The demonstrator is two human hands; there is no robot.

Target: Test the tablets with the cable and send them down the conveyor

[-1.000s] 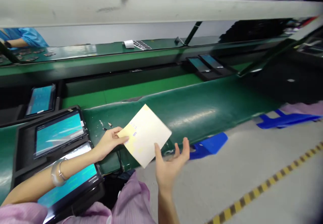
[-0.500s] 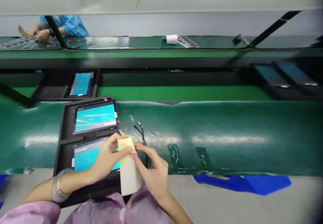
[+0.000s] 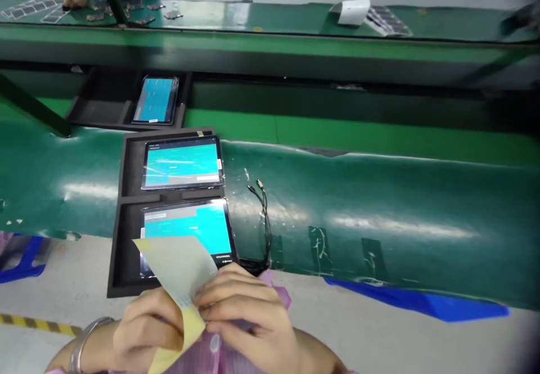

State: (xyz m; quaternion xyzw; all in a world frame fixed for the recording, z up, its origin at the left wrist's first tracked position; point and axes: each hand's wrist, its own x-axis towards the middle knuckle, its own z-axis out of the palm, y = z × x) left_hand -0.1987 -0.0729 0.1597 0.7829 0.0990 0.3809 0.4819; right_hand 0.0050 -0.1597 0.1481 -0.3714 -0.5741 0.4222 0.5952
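Compared with the earlier view, the cream-and-yellow film sheet [image 3: 175, 267] has been raised toward the chest, above the lower tablet [image 3: 185, 230] in a black foam tray [image 3: 130, 216]. It is pinched closed by the fingers [image 3: 236, 289] of the left hand [image 3: 143, 329] and right hand [image 3: 253, 318]. Any print is illegible. A loosened pinch could drop the sheet onto the screen.

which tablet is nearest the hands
The lower turquoise-screened tablet in the black foam tray, just past the left hand and right hand; a cream sheet overlaps it, unlike the upper tablet.
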